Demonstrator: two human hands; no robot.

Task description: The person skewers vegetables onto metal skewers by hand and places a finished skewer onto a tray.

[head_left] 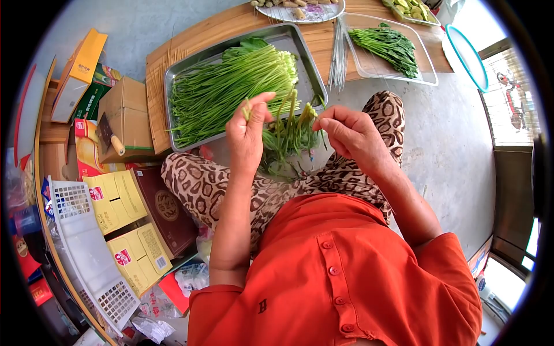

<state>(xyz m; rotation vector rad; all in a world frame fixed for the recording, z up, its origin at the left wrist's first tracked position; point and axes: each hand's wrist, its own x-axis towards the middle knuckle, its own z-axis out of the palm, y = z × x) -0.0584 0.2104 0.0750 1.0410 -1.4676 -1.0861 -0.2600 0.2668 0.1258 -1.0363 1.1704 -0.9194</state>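
My left hand (247, 135) is raised in front of the metal tray (306, 43), its fingers pinched round a pale yellow-green bit of stem (247, 111). My right hand (352, 135) is closed thumb to finger at the right of the hanging greens, and a thin green strand shows by its fingertips. Between the hands and above my lap is a loose bunch of thin green stalks (285, 141), like garlic chives. Long green stalks (231, 86) with pale ends fill most of the tray.
On the wooden table (239, 23) are metal skewers (337, 57), a clear plastic container (427, 69) with leafy greens (392, 49), and a plate (317, 14) of skewered pieces. At left stand cardboard boxes (130, 104), a knife (115, 141) and a white plastic basket (86, 242).
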